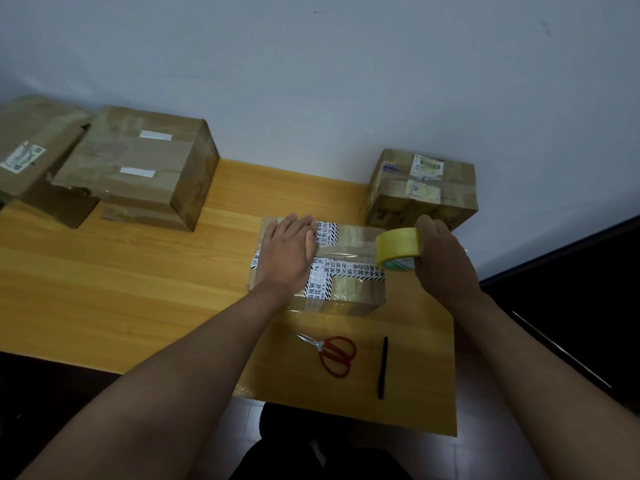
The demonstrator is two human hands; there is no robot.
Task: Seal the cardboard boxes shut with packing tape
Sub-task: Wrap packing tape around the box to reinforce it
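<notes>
A small cardboard box [343,271], already crossed with printed black-and-white tape, sits on the wooden table [138,271] and serves as the landmark here. Behind it to the right, against the pale wall, stands a squat box [422,188] with paper labels; far to its left sit a large taped carton [138,168] and, beyond that, an opened box [34,161] with a loose flap. Just in front of the small box lie red-handled scissors [329,353] and, to their right, a slim black pen [383,367] (neither touching it). The left hand [287,254] lies flat on the box's left half, fingers straight and together, pressing the glossy clear strip [343,251] that runs from the yellowish tape roll [398,247]. The right hand [440,258] curls round that roll at the box's right edge.
</notes>
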